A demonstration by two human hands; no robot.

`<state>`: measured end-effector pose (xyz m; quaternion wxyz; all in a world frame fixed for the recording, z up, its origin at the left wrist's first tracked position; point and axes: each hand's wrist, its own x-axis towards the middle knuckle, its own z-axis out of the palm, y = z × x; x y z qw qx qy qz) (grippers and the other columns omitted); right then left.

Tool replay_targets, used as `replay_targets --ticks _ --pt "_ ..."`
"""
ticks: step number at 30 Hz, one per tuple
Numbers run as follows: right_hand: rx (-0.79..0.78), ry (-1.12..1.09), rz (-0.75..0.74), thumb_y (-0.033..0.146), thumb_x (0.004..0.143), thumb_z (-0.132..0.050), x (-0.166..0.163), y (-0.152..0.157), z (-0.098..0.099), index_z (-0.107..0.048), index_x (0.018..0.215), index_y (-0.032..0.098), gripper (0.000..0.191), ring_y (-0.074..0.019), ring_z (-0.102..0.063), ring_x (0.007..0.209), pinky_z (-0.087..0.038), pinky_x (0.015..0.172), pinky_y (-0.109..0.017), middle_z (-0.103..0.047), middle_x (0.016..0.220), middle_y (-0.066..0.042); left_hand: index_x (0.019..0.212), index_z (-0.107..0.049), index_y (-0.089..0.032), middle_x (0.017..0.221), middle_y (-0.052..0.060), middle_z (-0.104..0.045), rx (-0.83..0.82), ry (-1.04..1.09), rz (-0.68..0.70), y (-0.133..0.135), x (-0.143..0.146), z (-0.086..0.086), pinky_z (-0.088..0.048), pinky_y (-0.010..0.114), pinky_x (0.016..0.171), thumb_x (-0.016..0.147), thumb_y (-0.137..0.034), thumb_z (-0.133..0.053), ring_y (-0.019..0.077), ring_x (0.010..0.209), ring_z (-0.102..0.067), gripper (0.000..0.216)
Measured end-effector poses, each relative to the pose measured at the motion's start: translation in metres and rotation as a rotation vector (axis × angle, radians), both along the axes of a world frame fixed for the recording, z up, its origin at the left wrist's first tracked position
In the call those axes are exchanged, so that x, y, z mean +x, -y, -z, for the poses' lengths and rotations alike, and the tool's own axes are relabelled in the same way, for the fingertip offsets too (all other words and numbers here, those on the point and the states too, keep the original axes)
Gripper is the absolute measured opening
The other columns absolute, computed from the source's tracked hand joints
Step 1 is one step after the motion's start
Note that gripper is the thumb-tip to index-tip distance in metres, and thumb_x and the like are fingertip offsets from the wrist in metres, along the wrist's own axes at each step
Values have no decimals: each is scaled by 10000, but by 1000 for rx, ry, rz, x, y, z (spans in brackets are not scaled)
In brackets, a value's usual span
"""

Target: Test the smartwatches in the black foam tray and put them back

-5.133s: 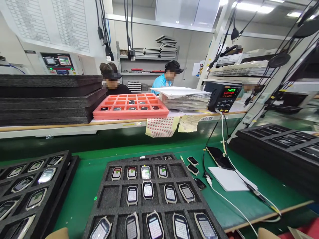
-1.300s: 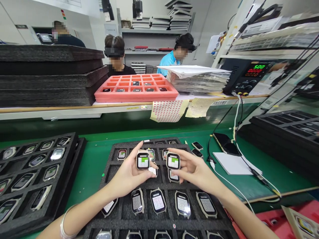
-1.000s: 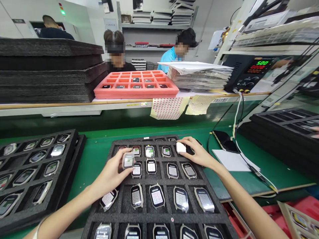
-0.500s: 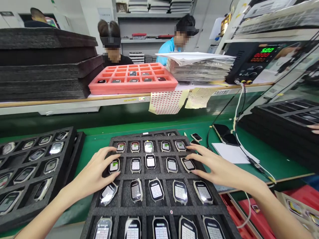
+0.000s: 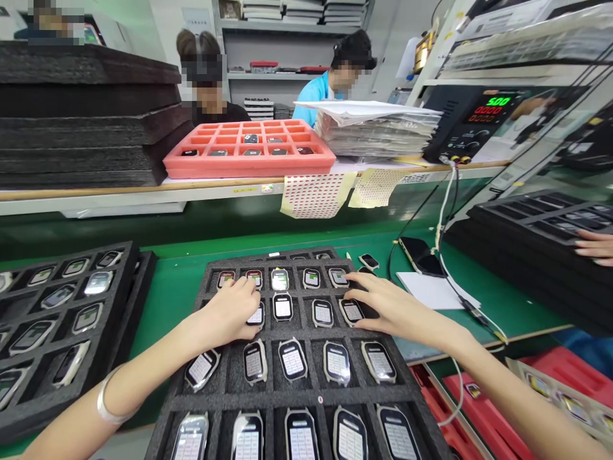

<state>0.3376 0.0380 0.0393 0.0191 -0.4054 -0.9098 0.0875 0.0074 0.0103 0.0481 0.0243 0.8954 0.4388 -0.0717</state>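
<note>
A black foam tray holds rows of square smartwatch bodies without straps, most with lit white screens. My left hand is closed over a smartwatch in the second row, its fingers and thumb at the edges and covering part of the screen. At the right end of that row, my right hand has thumb and fingers around the rim of another smartwatch, which sits tilted in its slot. Its index finger reaches up beside the top-row smartwatch. A bracelet circles my left forearm.
Another foam tray of watches lies at left. A pink tray, black foam stacks and a power supply stand on the shelf. A phone, paper and cables lie right. Another person's hand touches a stack.
My left hand has moved right, from the leftmost watch to the second one in that row, and its fingers have closed in. My right hand stays at the same watch. The view has shifted slightly.
</note>
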Motion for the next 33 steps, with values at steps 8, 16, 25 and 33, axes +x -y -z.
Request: replay_targets --ticks 8,16,25,33 --pt "-490 -768 230 375 837 -649 2 18 1 -556 1211 255 404 -298 -578 1146 -401 1024 -473 -611 1242 -98 901 -585 -125 1004 133 -581 17 157 24 -3 -9 14 -438 449 874 780 -281 -694 316 971 -532 226" --pt "-761 -1404 395 203 691 -770 -41 38 -5 -627 1090 215 424 -127 -589 641 -446 443 -208 -631 1053 -93 1088 -564 -153 1054 122 -664 -637 1322 -304 -7 -25 16 -507 348 833 825 -316 -643 235 926 -646 319" --pt "-793 -1345 310 126 665 -766 -97 22 -18 -496 1124 212 539 -84 -539 535 -457 425 -170 -640 822 -15 1048 -656 -133 1004 101 -689 -928 1968 -377 -4 19 -6 -464 161 677 734 -132 -739 103 786 -595 325" --pt "-669 -1351 329 267 837 -616 -105 27 -2 -518 1163 224 343 -113 -546 530 -437 390 -190 -592 766 -1 1068 -625 -146 918 68 -646 -1170 1956 -467 1 23 10 -453 233 728 718 -49 -630 142 835 -579 363"
